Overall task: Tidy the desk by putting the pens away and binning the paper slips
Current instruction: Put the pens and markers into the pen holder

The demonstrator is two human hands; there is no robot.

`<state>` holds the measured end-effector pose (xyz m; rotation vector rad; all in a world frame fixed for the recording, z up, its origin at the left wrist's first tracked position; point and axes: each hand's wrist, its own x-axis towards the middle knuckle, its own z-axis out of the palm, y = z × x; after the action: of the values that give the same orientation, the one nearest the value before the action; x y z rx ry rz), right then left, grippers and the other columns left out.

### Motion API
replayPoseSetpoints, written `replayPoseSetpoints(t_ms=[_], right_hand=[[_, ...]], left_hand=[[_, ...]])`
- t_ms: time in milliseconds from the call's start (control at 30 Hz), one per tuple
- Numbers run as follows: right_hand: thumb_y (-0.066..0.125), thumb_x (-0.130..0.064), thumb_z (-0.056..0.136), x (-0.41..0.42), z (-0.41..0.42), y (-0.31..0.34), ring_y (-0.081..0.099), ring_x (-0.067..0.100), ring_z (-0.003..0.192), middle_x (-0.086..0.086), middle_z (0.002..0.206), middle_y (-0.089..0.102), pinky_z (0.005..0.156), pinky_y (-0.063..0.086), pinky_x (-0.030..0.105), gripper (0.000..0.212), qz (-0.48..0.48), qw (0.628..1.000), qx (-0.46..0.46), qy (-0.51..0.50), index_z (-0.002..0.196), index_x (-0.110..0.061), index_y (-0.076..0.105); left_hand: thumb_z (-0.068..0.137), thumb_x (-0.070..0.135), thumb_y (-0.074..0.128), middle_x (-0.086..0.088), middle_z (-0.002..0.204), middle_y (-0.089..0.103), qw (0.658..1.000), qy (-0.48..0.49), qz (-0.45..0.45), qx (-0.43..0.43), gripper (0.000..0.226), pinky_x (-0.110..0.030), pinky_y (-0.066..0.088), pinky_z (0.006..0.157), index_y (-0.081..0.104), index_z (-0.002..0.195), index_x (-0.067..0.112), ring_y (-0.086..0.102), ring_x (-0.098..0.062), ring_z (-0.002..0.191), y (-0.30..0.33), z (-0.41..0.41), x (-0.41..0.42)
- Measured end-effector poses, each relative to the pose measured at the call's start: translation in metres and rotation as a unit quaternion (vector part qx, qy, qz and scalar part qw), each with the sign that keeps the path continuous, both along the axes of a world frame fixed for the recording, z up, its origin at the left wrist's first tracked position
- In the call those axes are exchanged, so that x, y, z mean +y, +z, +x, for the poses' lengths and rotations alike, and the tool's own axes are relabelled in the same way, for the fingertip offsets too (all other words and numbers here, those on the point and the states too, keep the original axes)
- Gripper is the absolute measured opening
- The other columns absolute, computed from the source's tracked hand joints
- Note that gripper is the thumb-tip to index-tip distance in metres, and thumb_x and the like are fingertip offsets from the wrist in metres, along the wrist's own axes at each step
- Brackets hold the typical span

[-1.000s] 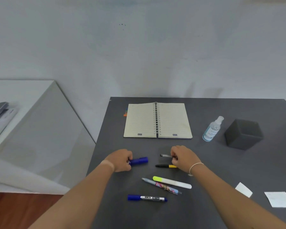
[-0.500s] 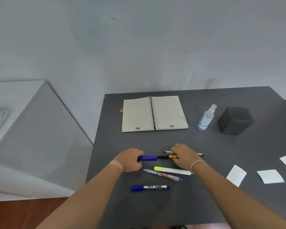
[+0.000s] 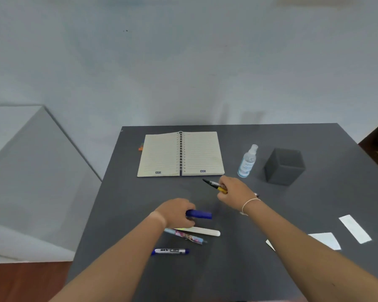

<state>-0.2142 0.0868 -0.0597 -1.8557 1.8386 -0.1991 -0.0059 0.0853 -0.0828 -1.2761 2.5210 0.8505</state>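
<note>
Since the pens are light, stiff and smooth, we grip mid-barrel: our right hand (image 3: 234,191) pinches two thin pens (image 3: 215,184), lifted off the table (image 3: 127,188), our left hand (image 3: 176,212) is closed on a blue marker (image 3: 200,214), with three more pens (image 3: 190,236) lying just below it.

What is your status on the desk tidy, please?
Right hand shut on two pens, lifted. Left hand shut on blue marker. Three pens, paper slips left on desk. Path to grey cube holder open.
</note>
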Motion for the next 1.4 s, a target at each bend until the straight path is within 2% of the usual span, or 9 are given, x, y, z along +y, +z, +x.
replayPoseSetpoints(t_ms=[233,400,567,700,767,933,1133,1233,1400], right_hand=[[0.050,-0.015,0.081,-0.008,-0.037,0.011,0.044,0.024,0.078,0.003,0.086,0.048,0.069,0.037,0.029,0.011,-0.002,0.999,-0.036,-0.002,0.085,-0.016,0.040],[0.047,-0.013,0.081,-0.012,-0.045,0.011,0.043,0.025,0.076,0.005,0.084,0.049,0.067,0.037,0.030,0.009,0.006,0.997,-0.078,0.003,0.088,-0.014,0.042],[0.045,-0.012,0.085,-0.021,-0.050,0.027,0.044,0.023,0.071,-0.003,0.073,0.042,0.063,0.037,0.029,0.011,-0.011,0.993,-0.113,0.009,0.096,-0.012,0.045],[0.040,-0.011,0.087,-0.032,-0.062,0.051,0.042,0.020,0.060,0.000,0.105,0.035,0.054,0.036,0.024,0.015,-0.055,0.985,-0.161,-0.033,0.097,-0.013,0.050],[0.038,-0.013,0.090,-0.038,-0.074,0.066,0.046,0.022,0.065,0.007,0.097,0.048,0.057,0.037,0.027,0.021,-0.071,0.982,-0.170,-0.036,0.106,-0.011,0.050],[0.032,-0.015,0.098,-0.048,-0.115,0.100,0.044,0.011,0.065,-0.003,0.076,0.048,0.059,0.037,0.023,0.019,-0.129,0.938,-0.294,-0.130,0.108,-0.011,0.047],[0.030,-0.006,0.097,-0.045,-0.167,0.105,0.053,0.014,0.070,0.005,0.079,0.054,0.069,0.046,0.021,0.013,-0.143,0.860,-0.427,-0.241,0.099,-0.011,0.042],[0.032,-0.005,0.097,-0.042,-0.185,0.095,0.057,0.017,0.075,0.007,0.082,0.056,0.069,0.047,0.019,0.010,-0.144,0.825,-0.464,-0.289,0.098,-0.010,0.041],[0.034,-0.008,0.097,-0.038,-0.205,0.070,0.060,0.019,0.090,-0.001,0.076,0.058,0.092,0.046,0.034,0.018,-0.136,0.791,-0.489,-0.341,0.088,-0.021,0.043]], left_hand=[[0.076,0.027,0.057,-0.006,0.096,0.058,0.996,-0.024,0.014,-0.079,0.012,-0.037,0.046,0.079,0.054,0.083,0.018,0.055,-0.024,0.088,-0.005,-0.038,0.012],[0.072,0.021,0.056,-0.007,0.090,0.059,0.996,0.010,0.007,-0.091,0.011,-0.030,0.038,0.066,0.046,0.078,0.021,0.052,-0.023,0.078,0.000,-0.047,0.012],[0.075,0.027,0.057,0.003,0.078,0.052,0.996,0.073,0.007,-0.041,0.016,-0.029,0.037,0.065,0.044,0.082,0.022,0.050,-0.020,0.071,0.018,-0.054,-0.008],[0.076,0.028,0.054,0.001,0.071,0.050,0.986,0.159,-0.014,0.047,0.017,-0.029,0.034,0.059,0.047,0.083,0.013,0.046,-0.020,0.063,0.042,-0.069,-0.030],[0.081,0.027,0.053,0.001,0.068,0.047,0.975,0.197,-0.021,0.097,0.018,-0.029,0.032,0.059,0.048,0.085,0.010,0.043,-0.018,0.061,0.059,-0.084,-0.042],[0.088,0.025,0.048,0.002,0.067,0.041,0.929,0.273,-0.018,0.251,0.018,-0.027,0.032,0.058,0.039,0.075,0.018,0.038,-0.016,0.060,0.101,-0.145,-0.062],[0.090,0.025,0.047,-0.008,0.081,0.050,0.826,0.346,0.081,0.438,0.010,-0.028,0.039,0.056,0.047,0.082,0.018,0.045,-0.019,0.067,0.124,-0.225,-0.067],[0.093,0.025,0.047,-0.007,0.088,0.058,0.786,0.365,0.104,0.489,0.007,-0.028,0.043,0.058,0.051,0.092,0.019,0.051,-0.019,0.072,0.121,-0.257,-0.063],[0.095,0.024,0.045,0.001,0.089,0.059,0.764,0.384,0.119,0.504,0.019,-0.026,0.047,0.071,0.046,0.113,0.018,0.058,-0.015,0.095,0.104,-0.291,-0.063]])
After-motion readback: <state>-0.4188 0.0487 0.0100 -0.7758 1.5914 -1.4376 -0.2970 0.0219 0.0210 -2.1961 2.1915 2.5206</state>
